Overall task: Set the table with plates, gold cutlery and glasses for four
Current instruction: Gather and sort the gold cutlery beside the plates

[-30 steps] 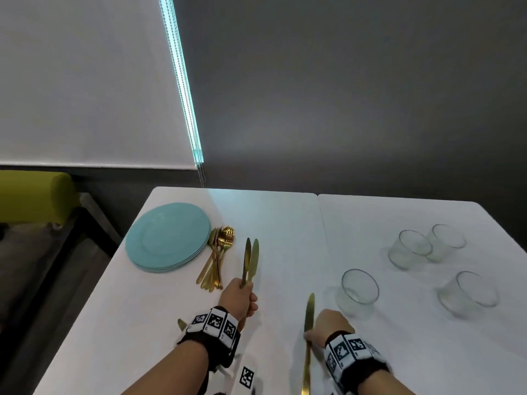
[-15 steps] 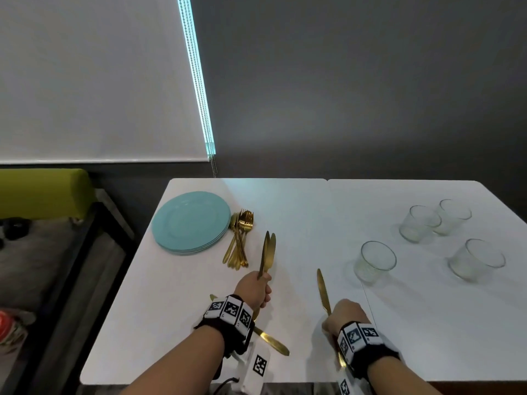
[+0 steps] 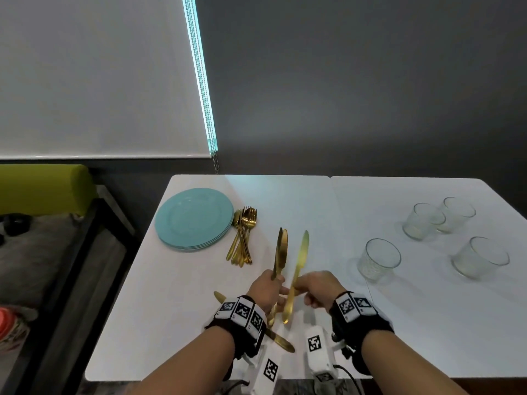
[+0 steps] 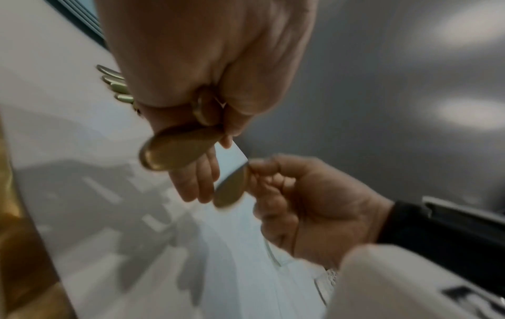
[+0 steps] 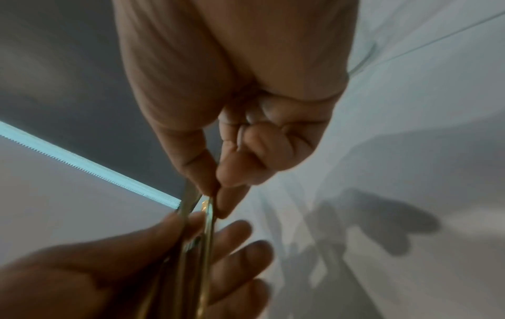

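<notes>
Table (image 3: 399, 323), white and rectangular, carries everything. Toward its far left corner sits a stack of round turquoise plates (image 3: 194, 218), with a bundle of gold forks and spoons (image 3: 242, 238) just beside the stack on its right. Four clear glass tumblers (image 3: 379, 259) stand loosely grouped toward the right edge, well apart from the plates.

Above the middle of the near edge the two hands meet. The left hand (image 3: 266, 290) is curled round the handles of two gold table knives (image 3: 281, 252), blades pointing toward the far edge. The right hand (image 3: 316, 287) pinches a third gold knife (image 3: 298, 269) at mid-handle between thumb and fingertips; its long axis runs nearly parallel to the held pair, blade up and away, handle end hanging toward the near edge. This knife lies just right of the pair, close against the left hand's loose lower fingers; whether it already touches them is blurred in the wrist views.

A fourth gold knife (image 3: 281, 342) lies flat on the table under the left wrist, angled toward the near edge.

Judged from this, the third knife is being passed leftward into the bundle, and it must stay aligned with the pair for the left fingers to close round it.
</notes>
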### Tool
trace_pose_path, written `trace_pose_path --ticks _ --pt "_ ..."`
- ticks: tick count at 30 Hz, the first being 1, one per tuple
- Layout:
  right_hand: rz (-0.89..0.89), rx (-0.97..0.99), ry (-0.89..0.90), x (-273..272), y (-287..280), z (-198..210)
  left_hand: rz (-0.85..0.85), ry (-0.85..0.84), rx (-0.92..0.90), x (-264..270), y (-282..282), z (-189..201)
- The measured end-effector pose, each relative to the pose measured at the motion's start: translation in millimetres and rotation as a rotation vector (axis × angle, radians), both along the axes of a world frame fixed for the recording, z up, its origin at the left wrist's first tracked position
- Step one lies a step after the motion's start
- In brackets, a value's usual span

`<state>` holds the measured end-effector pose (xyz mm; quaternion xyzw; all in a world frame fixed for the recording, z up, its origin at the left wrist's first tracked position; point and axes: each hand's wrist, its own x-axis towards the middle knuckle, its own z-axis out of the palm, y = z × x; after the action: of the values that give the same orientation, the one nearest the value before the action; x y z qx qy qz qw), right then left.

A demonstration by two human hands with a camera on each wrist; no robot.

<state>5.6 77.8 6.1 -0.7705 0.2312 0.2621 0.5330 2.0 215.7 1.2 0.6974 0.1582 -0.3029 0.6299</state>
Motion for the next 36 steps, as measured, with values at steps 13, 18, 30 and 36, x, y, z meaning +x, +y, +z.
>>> trace_pose_path --ticks 13,18,30,36 --pt "0.606 -0.457 -0.154 7 33 -17 0.141 -0.082 0.162 25 22 -7" --pt "0.906 -0.642 -0.091 0 51 -30 0.138 -0.074 0.231 33 34 -10" --pt "1.028 -0.863 -0.131 -6 63 -35 0.196 -0.014 0.155 29 34 -14" --pt "0.98 -0.912 -0.058 -10 29 -32 0.235 -0.118 0.101 37 23 -5"
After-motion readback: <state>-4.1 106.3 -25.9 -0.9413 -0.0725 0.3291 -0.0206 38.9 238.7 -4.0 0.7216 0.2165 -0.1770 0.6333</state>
